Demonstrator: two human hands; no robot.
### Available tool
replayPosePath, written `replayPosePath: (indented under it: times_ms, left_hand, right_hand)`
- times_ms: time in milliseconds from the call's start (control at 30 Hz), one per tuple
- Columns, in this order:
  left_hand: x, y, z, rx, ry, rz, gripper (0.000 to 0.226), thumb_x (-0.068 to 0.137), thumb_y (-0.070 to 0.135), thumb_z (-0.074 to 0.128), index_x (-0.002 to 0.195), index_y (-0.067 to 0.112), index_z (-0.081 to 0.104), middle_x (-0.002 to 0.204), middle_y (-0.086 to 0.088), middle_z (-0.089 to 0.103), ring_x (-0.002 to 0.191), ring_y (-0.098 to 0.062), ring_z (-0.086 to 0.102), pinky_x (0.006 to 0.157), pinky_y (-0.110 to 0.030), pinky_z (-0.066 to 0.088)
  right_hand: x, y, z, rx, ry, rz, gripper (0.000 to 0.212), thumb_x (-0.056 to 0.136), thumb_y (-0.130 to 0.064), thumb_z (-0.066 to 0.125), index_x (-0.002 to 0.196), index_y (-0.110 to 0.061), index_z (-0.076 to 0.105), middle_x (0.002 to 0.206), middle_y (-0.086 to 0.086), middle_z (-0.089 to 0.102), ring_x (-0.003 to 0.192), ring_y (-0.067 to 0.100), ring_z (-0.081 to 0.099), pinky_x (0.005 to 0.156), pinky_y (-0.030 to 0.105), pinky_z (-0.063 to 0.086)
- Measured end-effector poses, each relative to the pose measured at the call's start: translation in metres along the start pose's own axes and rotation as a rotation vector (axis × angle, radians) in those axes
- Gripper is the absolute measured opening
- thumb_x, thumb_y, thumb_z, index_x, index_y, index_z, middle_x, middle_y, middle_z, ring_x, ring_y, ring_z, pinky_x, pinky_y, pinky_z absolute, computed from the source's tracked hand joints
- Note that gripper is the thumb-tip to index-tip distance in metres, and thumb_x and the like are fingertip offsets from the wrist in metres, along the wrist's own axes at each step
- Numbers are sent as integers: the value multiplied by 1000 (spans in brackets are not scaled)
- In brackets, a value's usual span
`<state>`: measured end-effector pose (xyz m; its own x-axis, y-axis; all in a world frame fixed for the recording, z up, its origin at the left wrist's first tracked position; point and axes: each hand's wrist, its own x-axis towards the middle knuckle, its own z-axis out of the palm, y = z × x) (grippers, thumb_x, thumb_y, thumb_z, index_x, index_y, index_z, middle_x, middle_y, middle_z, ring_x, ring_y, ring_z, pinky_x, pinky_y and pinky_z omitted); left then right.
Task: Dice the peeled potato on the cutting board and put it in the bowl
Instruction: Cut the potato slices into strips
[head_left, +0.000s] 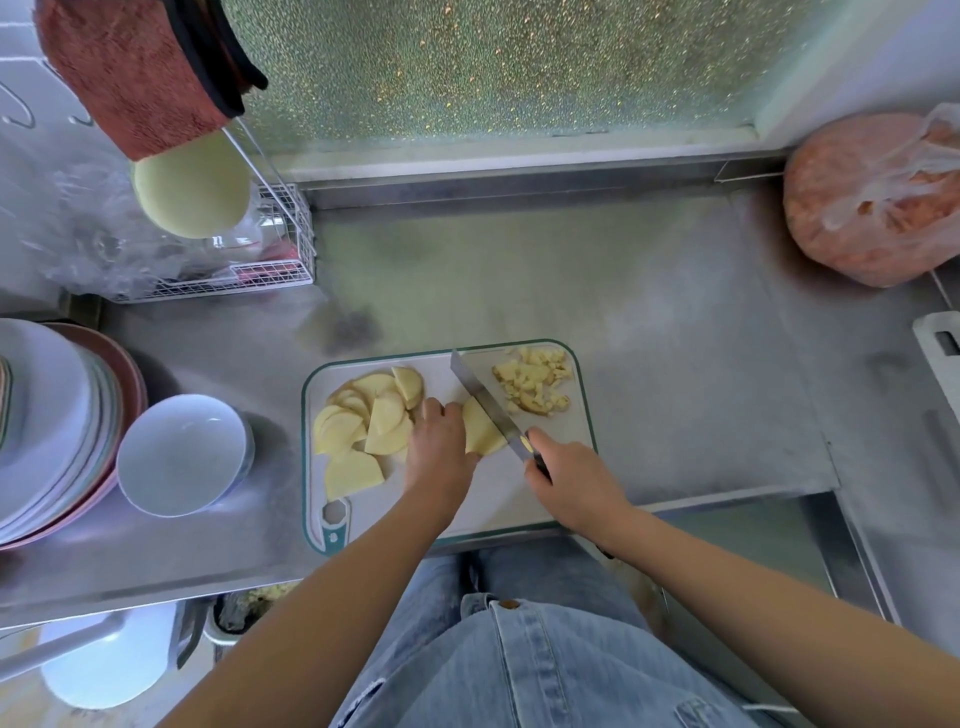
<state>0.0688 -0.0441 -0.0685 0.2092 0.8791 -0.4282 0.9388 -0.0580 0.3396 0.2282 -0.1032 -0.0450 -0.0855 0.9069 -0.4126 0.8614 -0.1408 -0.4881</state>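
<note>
On the steel counter (675, 338), which fills most of the view, a tall stack of plates (52, 415) stands at the far left edge. A pink-orange plastic bag (872, 202) lies in the far right corner.

The white cutting board (501, 493) with the green rim lies at the near edge of the counter, directly in front of the person. The white bowl (182, 452) stands to the left of the board, just beside the plates, and it has nothing inside.

On the left half of the board there is a spread of half-round potato slices (358, 426), overlapping each other. The left hand (439, 452) lies just to the right of them, with the fingers curled down over a small stack of slices (480, 431) to keep it in place. The right hand (576, 478) is closed around the dark handle of the knife (485, 402), with one finger laid on the base of the blade. The blade points away from the person and a little to the left, and it rests against the right side of the held stack.

A small heap of diced potato (535, 384) lies in the far right corner of the board, to the right of the blade.
</note>
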Motion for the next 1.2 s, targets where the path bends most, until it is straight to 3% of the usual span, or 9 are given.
replayPosePath:
  times_ms: [100,200,300,367,500,600,700,967,1200]
  left_hand:
    - [-1,7,5,-55,14,-27,50,85,23,72,126,9,48,123,-10,42,100,-28,56,82,-30,45]
    - [-1,11,8,-142,18,-62,49,84,21,71,125,9,49,124,-10,42,100,-28,55,79,-30,45]
    - [1,6,8,-249,42,-84,50,81,26,69,126,11,53,121,-9,47,97,-27,56,76,-28,42]
    - [2,3,7,-377,80,-170,46,81,27,69,122,13,57,116,-7,53,95,-25,58,74,-27,42]
    - [8,3,9,-583,114,-368,26,80,23,72,103,17,62,96,-1,66,86,-20,63,69,-29,50]
    - [12,4,9,-587,91,-403,14,82,19,69,93,19,61,83,1,70,79,-18,64,55,-25,41]
    - [14,5,8,-599,84,-421,12,82,19,70,88,20,60,80,2,70,78,-18,64,51,-22,36]
    - [16,5,7,-590,72,-454,12,79,19,70,81,24,59,77,3,70,77,-17,65,52,-23,38]
    - [19,5,7,-589,57,-457,11,79,20,70,82,23,61,77,2,70,77,-18,65,57,-25,44]
  right_hand:
    - [-2,3,0,-68,19,17,22,96,-18,38,114,-12,48,62,4,52,60,26,53,54,39,40]
    - [2,5,-2,-105,-5,43,26,93,-16,37,117,-11,47,59,1,45,59,27,49,55,37,37]
    - [7,5,-2,-88,-43,70,30,94,-17,36,122,-11,46,64,4,52,61,25,51,58,40,42]
    - [10,6,-3,-74,-37,64,25,98,-22,35,116,-11,48,67,5,55,63,26,54,58,40,42]
    - [10,6,-14,-43,43,19,19,100,-26,37,83,-17,40,56,-2,44,53,23,44,52,35,31]
    - [9,5,-25,-25,89,3,17,100,-24,38,85,-16,43,52,-3,41,50,22,43,50,35,28]
    - [10,6,-28,-63,43,-20,16,100,-25,38,87,-16,43,54,-5,39,51,22,40,52,34,28]
    - [10,4,-14,-172,-12,-34,23,100,-24,33,112,-13,48,64,2,49,57,26,46,51,34,30]
    - [11,5,-16,-168,-30,-49,23,100,-24,32,112,-12,48,63,0,47,58,26,47,52,34,32]
